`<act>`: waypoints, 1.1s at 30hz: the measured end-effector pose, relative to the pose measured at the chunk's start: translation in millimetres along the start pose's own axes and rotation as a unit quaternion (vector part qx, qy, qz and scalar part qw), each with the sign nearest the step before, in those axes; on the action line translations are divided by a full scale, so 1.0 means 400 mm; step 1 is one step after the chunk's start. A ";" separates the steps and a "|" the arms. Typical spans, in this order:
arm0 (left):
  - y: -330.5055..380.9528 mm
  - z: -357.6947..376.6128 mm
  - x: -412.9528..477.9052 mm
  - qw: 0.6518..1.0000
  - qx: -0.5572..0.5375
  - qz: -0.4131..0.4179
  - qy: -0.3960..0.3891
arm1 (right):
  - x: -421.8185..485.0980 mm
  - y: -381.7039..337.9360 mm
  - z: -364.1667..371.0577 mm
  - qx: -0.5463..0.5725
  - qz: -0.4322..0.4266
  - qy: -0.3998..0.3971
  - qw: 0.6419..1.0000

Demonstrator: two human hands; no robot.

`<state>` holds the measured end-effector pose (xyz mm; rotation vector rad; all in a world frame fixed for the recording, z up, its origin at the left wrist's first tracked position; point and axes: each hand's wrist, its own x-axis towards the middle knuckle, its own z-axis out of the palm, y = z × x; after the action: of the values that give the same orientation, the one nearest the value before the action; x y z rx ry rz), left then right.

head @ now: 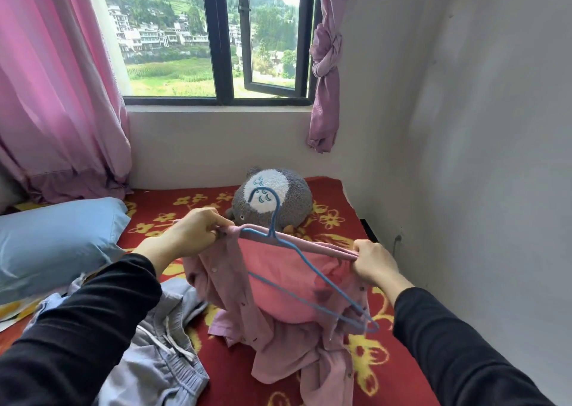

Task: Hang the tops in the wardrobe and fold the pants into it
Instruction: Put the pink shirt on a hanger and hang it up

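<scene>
A grey-and-white plush toy sits near the far edge of a bed spread with a red, yellow-flowered blanket, with a blue pillow at its left edge. A hanging pink curtain and a knotted curtain flank a black-framed window overlooking hillside houses.

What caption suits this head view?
Left hand and right hand grip a pink shirt around a blue hanger over a red blanket.

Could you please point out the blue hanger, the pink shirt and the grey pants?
blue hanger point(273, 226), head view, on the neck below its hook.
pink shirt point(278, 278), head view, on the inner back panel.
grey pants point(154, 343), head view, on cloth beside the drawstring.
</scene>
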<state>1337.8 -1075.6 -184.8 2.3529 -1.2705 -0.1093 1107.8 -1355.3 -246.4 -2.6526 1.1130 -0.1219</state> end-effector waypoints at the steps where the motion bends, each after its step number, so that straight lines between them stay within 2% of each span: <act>1: -0.002 -0.006 -0.002 1.000 0.001 -0.003 0.009 | 0.001 0.015 -0.002 0.006 0.006 0.015 1.000; 8: 0.022 -0.012 -0.018 0.996 0.043 -0.033 0.075 | 0.027 0.048 -0.033 0.095 0.031 0.070 0.993; 11: 0.061 0.008 -0.014 0.987 0.120 -0.046 0.097 | 0.034 0.025 -0.051 0.097 0.049 0.085 0.990; 15: 0.098 0.040 -0.005 0.964 0.237 -0.083 0.086 | 0.041 -0.041 -0.076 0.181 0.088 0.062 0.978; 17: 0.118 0.059 -0.001 0.964 0.235 -0.099 0.079 | 0.030 -0.101 -0.081 0.322 0.093 0.009 0.942; 19: 0.143 0.075 0.001 0.966 0.216 -0.107 0.094 | 0.007 -0.166 -0.080 0.485 0.074 -0.059 0.869; 20: 0.152 0.081 0.002 0.968 0.193 -0.114 0.108 | -0.003 -0.190 -0.077 0.533 0.050 -0.092 0.839; 21: 0.156 0.082 0.002 0.972 0.159 -0.125 0.117 | -0.015 -0.208 -0.074 0.551 0.020 -0.128 0.825; 22: 0.154 0.079 0.001 0.977 0.112 -0.135 0.126 | -0.025 -0.218 -0.074 0.536 -0.012 -0.163 0.828; 24: 0.138 0.062 -0.004 0.980 0.008 -0.127 0.150 | -0.039 -0.215 -0.074 0.422 -0.081 -0.202 0.880; 25: 0.129 0.050 -0.008 0.979 -0.032 -0.109 0.170 | -0.036 -0.206 -0.071 0.367 -0.102 -0.187 0.905; 26: 0.118 0.040 -0.013 0.976 -0.063 -0.087 0.190 | -0.030 -0.195 -0.067 0.326 -0.112 -0.136 0.929; 28: 0.099 0.017 -0.021 0.969 -0.098 -0.049 0.223 | -0.007 -0.173 -0.060 0.235 -0.111 0.064 0.963; 29: 0.094 0.004 -0.024 0.964 -0.113 -0.033 0.240 | 0.001 -0.170 -0.068 0.182 -0.110 0.153 0.965; 30: 0.092 -0.010 -0.026 0.958 -0.127 -0.016 0.258 | 0.014 -0.172 -0.077 0.135 -0.111 0.207 0.963; 31: 0.092 -0.027 -0.026 0.951 -0.139 -0.003 0.275 | 0.025 -0.182 -0.094 0.093 -0.122 0.229 0.961; 33: 0.096 -0.059 -0.026 0.937 -0.150 0.009 0.315 | 0.040 -0.213 -0.146 0.033 -0.167 0.218 0.961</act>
<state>1309.0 -1076.6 -148.8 1.8838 -0.8786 0.3996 1167.4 -1321.7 -167.5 -2.8002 0.7335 -0.8277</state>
